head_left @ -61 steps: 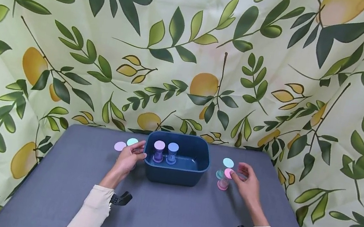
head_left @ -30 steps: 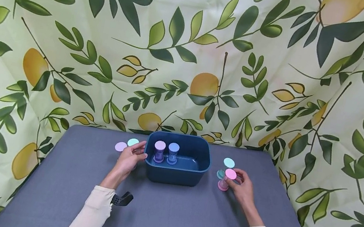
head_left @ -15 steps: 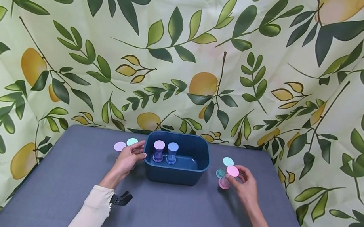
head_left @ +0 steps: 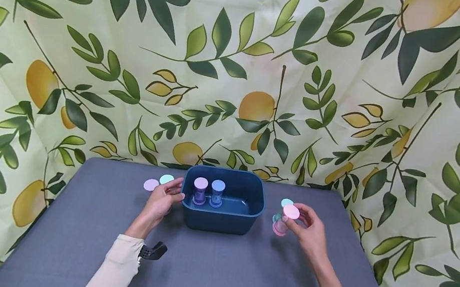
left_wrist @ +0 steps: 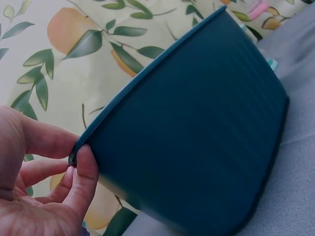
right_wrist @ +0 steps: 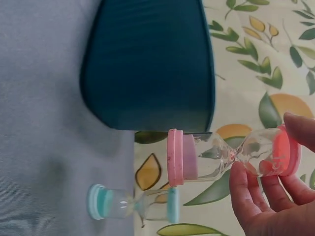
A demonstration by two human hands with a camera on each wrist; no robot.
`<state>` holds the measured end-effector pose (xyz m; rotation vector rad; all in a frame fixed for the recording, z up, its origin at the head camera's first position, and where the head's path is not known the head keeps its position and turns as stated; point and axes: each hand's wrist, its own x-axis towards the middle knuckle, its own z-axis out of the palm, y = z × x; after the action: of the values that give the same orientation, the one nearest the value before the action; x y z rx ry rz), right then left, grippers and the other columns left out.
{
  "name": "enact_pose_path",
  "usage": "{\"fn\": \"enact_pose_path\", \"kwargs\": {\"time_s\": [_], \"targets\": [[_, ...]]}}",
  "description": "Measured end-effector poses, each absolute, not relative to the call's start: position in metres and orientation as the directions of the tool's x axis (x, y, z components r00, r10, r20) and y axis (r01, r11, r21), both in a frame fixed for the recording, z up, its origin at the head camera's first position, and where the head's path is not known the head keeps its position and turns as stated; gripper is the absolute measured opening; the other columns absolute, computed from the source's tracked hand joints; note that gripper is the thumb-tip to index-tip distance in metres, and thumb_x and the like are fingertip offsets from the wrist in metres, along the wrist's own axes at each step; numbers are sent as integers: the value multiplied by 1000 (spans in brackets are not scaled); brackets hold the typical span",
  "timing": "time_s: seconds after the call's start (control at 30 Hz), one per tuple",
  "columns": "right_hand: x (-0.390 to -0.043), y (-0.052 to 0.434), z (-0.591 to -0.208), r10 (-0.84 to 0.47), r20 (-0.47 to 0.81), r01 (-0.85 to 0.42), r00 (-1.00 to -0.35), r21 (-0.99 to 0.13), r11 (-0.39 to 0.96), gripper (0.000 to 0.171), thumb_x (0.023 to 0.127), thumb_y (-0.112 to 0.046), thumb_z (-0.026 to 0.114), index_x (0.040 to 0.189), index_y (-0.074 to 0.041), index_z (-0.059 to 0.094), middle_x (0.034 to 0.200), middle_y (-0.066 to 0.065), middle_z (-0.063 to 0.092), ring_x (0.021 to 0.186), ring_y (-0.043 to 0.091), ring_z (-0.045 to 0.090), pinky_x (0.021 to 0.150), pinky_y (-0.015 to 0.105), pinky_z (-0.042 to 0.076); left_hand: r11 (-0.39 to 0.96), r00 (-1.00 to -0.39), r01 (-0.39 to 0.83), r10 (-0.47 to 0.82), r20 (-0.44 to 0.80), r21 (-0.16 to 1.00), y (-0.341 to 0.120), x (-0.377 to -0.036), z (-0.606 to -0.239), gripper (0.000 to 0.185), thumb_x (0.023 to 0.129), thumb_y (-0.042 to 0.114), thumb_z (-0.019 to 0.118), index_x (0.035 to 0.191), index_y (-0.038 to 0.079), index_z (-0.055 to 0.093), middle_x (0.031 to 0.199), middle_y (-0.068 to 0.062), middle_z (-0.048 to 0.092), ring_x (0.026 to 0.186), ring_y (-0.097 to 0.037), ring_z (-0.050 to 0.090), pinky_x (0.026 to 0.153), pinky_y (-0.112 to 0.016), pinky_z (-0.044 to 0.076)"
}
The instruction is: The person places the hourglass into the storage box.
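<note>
A dark blue bin stands near the table's back edge. Inside, on its left side, are an upright purple hourglass and a blue hourglass. My left hand pinches the bin's left rim between thumb and fingers, plain in the left wrist view. To the right of the bin, my right hand grips a pink hourglass by its upper part. The right wrist view shows it raised off the table, its lower end free. Behind it stands a teal hourglass, partly hidden in the head view.
Left of the bin are a lilac round top and a mint round top, their lower parts largely hidden by my left hand. A grey cloth covers the table. Leaf-and-lemon fabric hangs around the back and sides.
My right hand has closed around the pink hourglass, tilted it, then lifted it slightly and brought it left, covering more of the teal one. My left hand stays on the bin's rim.
</note>
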<state>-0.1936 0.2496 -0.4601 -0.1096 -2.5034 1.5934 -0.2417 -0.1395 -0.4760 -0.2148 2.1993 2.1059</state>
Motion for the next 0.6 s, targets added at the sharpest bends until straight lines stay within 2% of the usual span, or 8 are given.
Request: {"fn": "enact_pose_path", "kwargs": {"time_s": [0.17,0.4,0.6], "targets": [[-193,245,-445,134,137,-68,-981,-903,424,53,86,-25,77,131,-7,55,130,11,58,112,10,53,87,5,44,47,-983,-178,-43,-176,983,-140,-242,-475,55,91,1,60,145,7,47,142,-15,50,127,-29,51,85,-22,52],[-196,239,-422,119,207,-146,-971,-909,391,52,86,-24,76,131,-8,56,127,9,58,106,2,54,85,6,46,64,-985,-173,-36,-171,983,-140,-242,-474,56,92,1,60,146,7,46,143,-16,49,129,-31,50,94,-31,52],[-203,228,-408,81,238,-199,-968,-922,333,52,86,-23,76,131,-7,57,127,10,58,109,4,55,87,8,47,62,-984,-175,-39,-173,983,-140,-241,-474,56,92,-1,60,145,6,47,143,-17,49,129,-32,50,91,-27,53]]}}
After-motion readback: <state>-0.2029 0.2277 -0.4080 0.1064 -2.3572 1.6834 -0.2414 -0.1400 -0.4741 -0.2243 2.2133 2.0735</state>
